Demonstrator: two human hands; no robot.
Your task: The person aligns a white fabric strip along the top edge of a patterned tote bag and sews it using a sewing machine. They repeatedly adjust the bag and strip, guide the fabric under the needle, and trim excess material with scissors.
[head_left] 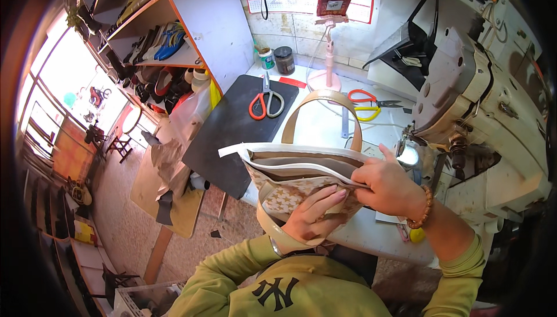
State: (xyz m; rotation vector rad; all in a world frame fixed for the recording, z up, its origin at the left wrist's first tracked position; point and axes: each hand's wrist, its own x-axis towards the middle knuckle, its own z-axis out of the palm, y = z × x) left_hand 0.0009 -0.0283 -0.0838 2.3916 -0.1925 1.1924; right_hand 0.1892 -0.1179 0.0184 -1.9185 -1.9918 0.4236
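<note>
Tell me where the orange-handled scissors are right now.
In the head view, the orange-handled scissors lie on the black mat, upper centre, just left of the pink stand and below the two small jars.

Single head-worn fisheye view, steeply downward, close over the worktable [325, 125].

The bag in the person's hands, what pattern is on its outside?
The bag is beige with white stars; its handles are plain tan. The head view shows it.
</note>
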